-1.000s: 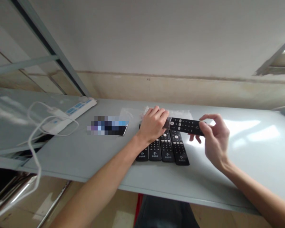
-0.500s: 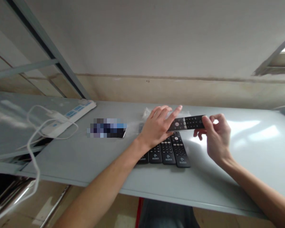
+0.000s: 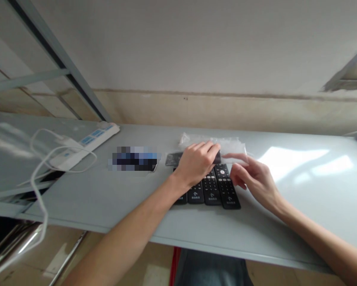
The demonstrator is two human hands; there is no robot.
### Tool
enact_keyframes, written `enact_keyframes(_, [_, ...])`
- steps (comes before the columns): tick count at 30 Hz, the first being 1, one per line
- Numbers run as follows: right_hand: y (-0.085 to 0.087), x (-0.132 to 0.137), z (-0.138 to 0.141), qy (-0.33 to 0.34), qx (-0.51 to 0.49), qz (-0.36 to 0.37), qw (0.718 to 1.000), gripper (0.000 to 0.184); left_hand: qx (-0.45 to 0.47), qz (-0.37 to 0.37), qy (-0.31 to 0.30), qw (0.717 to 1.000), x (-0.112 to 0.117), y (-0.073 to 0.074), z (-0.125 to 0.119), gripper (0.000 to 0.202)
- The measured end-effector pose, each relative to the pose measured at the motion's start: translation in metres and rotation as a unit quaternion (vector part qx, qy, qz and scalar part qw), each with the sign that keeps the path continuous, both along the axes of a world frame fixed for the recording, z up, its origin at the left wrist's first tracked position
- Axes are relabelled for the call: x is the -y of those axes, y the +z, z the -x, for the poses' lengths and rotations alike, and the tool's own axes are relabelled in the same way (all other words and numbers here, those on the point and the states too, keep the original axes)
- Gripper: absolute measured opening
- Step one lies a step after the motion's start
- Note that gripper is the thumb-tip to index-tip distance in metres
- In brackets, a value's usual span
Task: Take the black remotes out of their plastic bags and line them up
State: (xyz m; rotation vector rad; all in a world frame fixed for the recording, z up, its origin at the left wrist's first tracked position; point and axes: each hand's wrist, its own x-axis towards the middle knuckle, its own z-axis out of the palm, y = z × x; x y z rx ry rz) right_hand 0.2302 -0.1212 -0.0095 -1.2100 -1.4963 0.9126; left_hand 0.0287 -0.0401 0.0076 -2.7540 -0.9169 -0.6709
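So, roughly mid-job by the looks of it. One black remote [image 3: 172, 159] is being held crosswise on the grey table [image 3: 112, 202], just behind a row of remotes [image 3: 212, 194], and its left end seems to be covered in clear film. It's gripped from above by the left hand [image 3: 196, 163], fingers curled over it, so most of it is hidden. The right hand [image 3: 258, 176] is held near the other end, index finger stretched out by a see-through flap [image 3: 238, 159]; whether that's actually being pinched can't be told. Going by that loose-looking flap, the covering on this one can probably be called on but not finished. Four remotes can be counted in the row, partly blocked by the left arm; they're laid side by side, and whether any has been wrapped can't be made out. More clear plastic [image 3: 193, 140] has been left behind the hands, so more wrapping may be left, though that's only a guess.
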Motion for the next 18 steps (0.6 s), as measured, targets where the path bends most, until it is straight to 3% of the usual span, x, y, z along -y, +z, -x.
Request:
enact_keyframes(3, [-0.002, 0.0, -0.003, 0.007, 0.012, -0.008, 1.0, 0.038, -0.007, -0.017, -0.014, 1.0, 0.003, 0.002, -0.001, 0.026])
enact_keyframes(6, [-0.001, -0.002, -0.007, -0.032, -0.005, -0.058, 0.998, 0.034, 0.001, -0.03, -0.016, 0.999, 0.003, 0.0, -0.002, 0.039])
enact_keyframes(10, [0.009, -0.008, -0.015, -0.131, -0.056, -0.135, 0.981, 0.03, 0.025, -0.005, 0.008, 1.0, -0.001, -0.006, -0.003, 0.056])
enact_keyframes(13, [0.014, -0.016, -0.026, -0.231, -0.104, -0.161, 0.954, 0.025, 0.028, 0.036, 0.026, 0.999, -0.003, -0.01, -0.004, 0.055])
enact_keyframes(16, [0.009, -0.024, -0.031, -0.249, -0.182, -0.126, 0.943, 0.025, 0.042, 0.064, 0.05, 0.996, -0.003, -0.011, -0.005, 0.049])
enact_keyframes(18, [0.003, -0.025, -0.026, -0.179, -0.214, -0.051, 0.959, 0.035, 0.051, 0.078, 0.064, 0.994, -0.004, -0.011, -0.005, 0.044])
